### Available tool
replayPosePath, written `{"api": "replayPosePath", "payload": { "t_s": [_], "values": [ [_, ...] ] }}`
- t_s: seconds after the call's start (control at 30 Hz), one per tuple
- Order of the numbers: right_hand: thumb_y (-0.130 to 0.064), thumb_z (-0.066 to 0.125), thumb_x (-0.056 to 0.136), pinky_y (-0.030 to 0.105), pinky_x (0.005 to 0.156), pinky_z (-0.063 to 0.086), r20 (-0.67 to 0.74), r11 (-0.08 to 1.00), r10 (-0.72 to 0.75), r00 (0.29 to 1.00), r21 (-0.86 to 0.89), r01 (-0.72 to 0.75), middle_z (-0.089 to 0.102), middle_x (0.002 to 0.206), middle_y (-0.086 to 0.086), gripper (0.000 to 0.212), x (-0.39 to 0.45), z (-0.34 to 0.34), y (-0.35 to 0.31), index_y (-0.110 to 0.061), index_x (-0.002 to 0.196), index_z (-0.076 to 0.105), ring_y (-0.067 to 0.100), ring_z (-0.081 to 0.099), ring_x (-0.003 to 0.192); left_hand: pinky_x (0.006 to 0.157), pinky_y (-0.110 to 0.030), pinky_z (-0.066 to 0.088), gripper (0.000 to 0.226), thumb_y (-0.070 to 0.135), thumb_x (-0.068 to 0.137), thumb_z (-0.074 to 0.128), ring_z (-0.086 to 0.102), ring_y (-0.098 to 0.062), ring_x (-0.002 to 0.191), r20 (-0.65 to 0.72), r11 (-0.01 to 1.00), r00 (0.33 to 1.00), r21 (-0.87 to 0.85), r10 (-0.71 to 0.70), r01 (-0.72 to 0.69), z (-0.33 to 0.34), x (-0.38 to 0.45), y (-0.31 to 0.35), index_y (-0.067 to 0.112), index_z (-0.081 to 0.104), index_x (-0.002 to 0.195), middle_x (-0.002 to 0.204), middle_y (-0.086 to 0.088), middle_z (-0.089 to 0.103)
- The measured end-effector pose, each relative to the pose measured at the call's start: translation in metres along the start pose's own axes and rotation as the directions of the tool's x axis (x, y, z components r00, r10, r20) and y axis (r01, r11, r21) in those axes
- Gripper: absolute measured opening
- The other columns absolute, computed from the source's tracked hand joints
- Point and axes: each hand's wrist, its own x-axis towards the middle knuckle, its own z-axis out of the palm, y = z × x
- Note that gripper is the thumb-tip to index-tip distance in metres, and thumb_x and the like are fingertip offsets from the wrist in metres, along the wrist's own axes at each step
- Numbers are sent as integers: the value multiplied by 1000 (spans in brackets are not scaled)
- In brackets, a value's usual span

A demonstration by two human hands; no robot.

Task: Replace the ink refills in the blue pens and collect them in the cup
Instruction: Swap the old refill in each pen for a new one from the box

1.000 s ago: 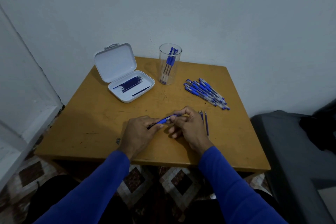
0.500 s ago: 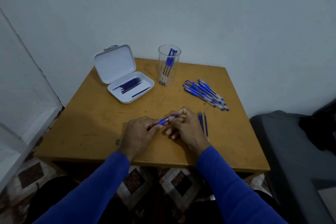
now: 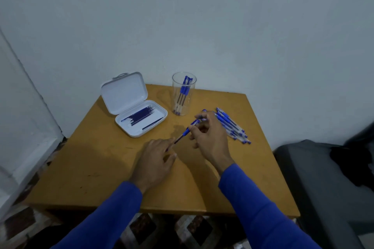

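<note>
My right hand pinches a blue pen above the middle of the wooden table, its capped end pointing up toward the cup. The pen's dark lower end reaches the fingertips of my left hand, whose fingers lie relaxed over the table. A clear cup at the back holds three blue pens, tips down. Several more blue pens lie in a pile just right of my right hand. An open white case at the back left holds several dark refills.
The table stands in a corner of pale walls. A dark grey seat with black cloth on it is close to the table's right edge. Patterned floor tiles show below the front edge.
My right hand has lifted the pen and carried it back and to the right, toward the cup and the pile. My left hand has loosened its grip and stayed near the table's middle.
</note>
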Motion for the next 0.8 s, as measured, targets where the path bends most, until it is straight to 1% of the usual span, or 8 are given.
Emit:
{"api": "replayPosePath", "payload": {
  "t_s": [0.1, 0.13, 0.2, 0.37, 0.47, 0.57, 0.7, 0.8],
  "values": [
    [-20, 69, 96, 20, 65, 57, -66, 979, -163, 984, -133, 154, 66, 83, -10, 20, 25, -9, -16, -28, 112, 58, 3, 65, 77, 106, -26, 41, 47, 38, 98, 60, 43, -6, 122, 40, 997, 999, 70, 29, -32, 6, 22, -3, 26, 52, 143, 131, 13, 56],
    [-19, 68, 97, 13, 64, 52, -83, 967, -214, 973, -161, 199, 64, 81, -14, 19, 34, -12, -24, -26, 113, 59, -1, 63, 77, 109, -29, 41, 46, 39, 98, 59, 42, -7, 125, 63, 994, 997, 94, 41, -46, 8, 30, -3, 26, 51, 142, 135, 12, 54],
    [-19, 66, 98, 8, 61, 47, -105, 939, -302, 947, -204, 277, 60, 79, -19, 19, 50, -17, -39, -23, 115, 61, -7, 61, 77, 111, -31, 40, 44, 41, 100, 57, 41, -9, 128, 110, 988, 992, 134, 65, -80, 13, 48, -3, 25, 53, 140, 139, 10, 51],
    [-15, 65, 98, 6, 63, 44, -157, 897, -428, 890, -194, 397, 64, 82, -10, 21, 91, -21, -70, -19, 118, 60, -3, 62, 72, 115, -28, 32, 44, 47, 101, 52, 38, -11, 136, 190, 976, 980, 192, 67, -104, 24, 90, 0, 28, 53, 141, 151, 10, 41],
    [-12, 63, 98, 6, 63, 45, -184, 881, -471, 863, -152, 449, 64, 83, -8, 22, 113, -21, -84, -17, 119, 60, 0, 63, 72, 116, -31, 34, 46, 50, 101, 51, 37, -11, 136, 221, 973, 972, 198, 74, -119, 31, 102, -5, 28, 53, 141, 151, 9, 41],
    [-9, 63, 98, 8, 59, 46, -205, 881, -473, 857, -120, 458, 64, 80, -7, 22, 132, -17, -89, -15, 119, 60, 2, 63, 73, 118, -36, 33, 49, 52, 101, 48, 35, -11, 137, 234, 967, 969, 216, 83, -135, 36, 106, -11, 27, 53, 143, 151, 9, 41],
    [-9, 63, 97, 8, 61, 46, -199, 884, -464, 863, -169, 436, 64, 81, -4, 20, 152, -7, -79, -15, 116, 60, 6, 63, 71, 118, -37, 32, 46, 53, 101, 47, 33, -10, 138, 208, 965, 972, 211, 110, -154, 39, 104, -15, 29, 56, 139, 150, 11, 41],
    [-12, 64, 97, 17, 69, 52, -137, 888, -426, 894, -250, 385, 66, 90, -2, 19, 163, 2, -66, -16, 115, 63, 8, 63, 77, 118, -37, 32, 46, 54, 101, 45, 31, -8, 138, 200, 964, 974, 217, 111, -154, 40, 103, -16, 30, 56, 139, 149, 12, 40]
  ]
}}
